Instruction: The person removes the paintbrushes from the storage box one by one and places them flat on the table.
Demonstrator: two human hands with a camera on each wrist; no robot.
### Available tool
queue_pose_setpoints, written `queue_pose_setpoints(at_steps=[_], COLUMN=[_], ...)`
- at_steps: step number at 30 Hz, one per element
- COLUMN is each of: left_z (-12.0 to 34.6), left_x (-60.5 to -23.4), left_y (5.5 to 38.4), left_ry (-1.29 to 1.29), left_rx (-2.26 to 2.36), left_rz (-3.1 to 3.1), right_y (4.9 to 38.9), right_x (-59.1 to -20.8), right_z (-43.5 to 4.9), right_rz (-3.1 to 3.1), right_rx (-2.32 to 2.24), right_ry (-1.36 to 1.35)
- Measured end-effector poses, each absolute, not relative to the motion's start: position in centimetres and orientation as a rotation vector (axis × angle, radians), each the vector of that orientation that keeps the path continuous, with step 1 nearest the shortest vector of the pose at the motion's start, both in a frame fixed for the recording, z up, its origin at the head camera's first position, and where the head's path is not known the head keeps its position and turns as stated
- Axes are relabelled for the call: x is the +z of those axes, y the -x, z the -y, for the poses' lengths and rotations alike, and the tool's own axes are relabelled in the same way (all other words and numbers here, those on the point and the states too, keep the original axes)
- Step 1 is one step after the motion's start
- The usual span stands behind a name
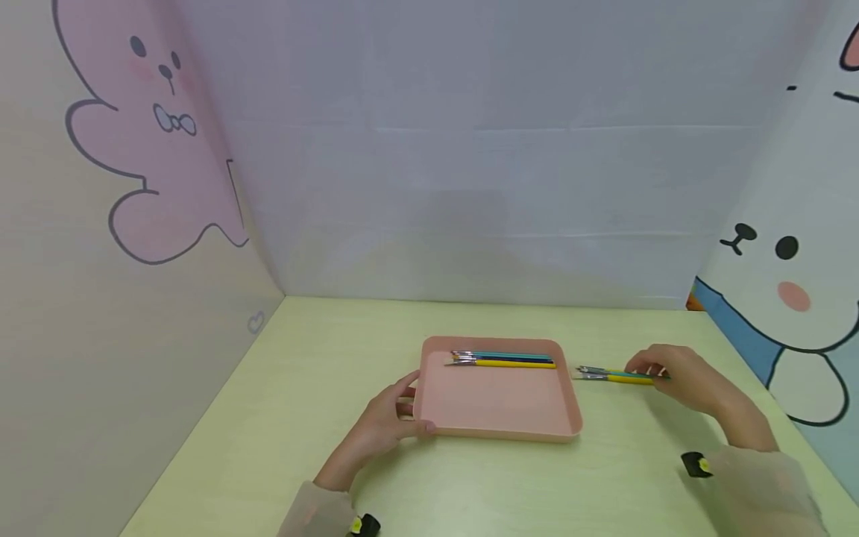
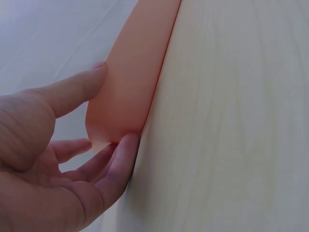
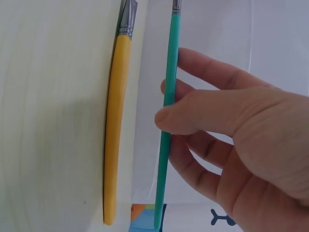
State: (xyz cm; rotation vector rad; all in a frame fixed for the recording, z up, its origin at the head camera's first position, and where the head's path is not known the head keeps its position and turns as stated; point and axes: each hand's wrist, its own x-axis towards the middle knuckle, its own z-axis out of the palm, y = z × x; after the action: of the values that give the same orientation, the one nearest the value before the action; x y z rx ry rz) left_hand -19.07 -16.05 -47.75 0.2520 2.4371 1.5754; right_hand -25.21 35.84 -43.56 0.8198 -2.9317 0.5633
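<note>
A pink tray [image 1: 496,403] lies on the table, and my left hand [image 1: 389,418] grips its near left corner. The left wrist view has the thumb on one side of the tray's corner and the fingers round the other and at its lower edge. Inside the tray, several paintbrushes [image 1: 503,362] lie side by side along the far part, bristles to the left. To the right of the tray, my right hand [image 1: 678,377] pinches a green paintbrush [image 3: 172,48] between thumb and fingers. Beside it, a yellow paintbrush [image 3: 116,121] rests on the table.
The pale wood-patterned table [image 1: 322,373] is bounded by a plain back wall [image 1: 470,186] and side walls with cartoon animals. The right wall [image 1: 805,358] stands close behind my right hand. Dark wrist devices [image 1: 696,464] sit on the sleeves.
</note>
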Motion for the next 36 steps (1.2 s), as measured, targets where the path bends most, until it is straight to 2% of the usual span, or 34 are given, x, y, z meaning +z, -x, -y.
queue_pose_setpoints(at_steps=[36], left_z=[16.2], left_x=[-47.8], left_y=[19.2], left_ry=[-0.273], left_rx=[1.59], left_rz=[-2.421], right_y=[25.9], right_x=[-45.9], right_z=[-36.1], right_rz=[2.958], right_rx=[0.538], right_ry=[-0.883])
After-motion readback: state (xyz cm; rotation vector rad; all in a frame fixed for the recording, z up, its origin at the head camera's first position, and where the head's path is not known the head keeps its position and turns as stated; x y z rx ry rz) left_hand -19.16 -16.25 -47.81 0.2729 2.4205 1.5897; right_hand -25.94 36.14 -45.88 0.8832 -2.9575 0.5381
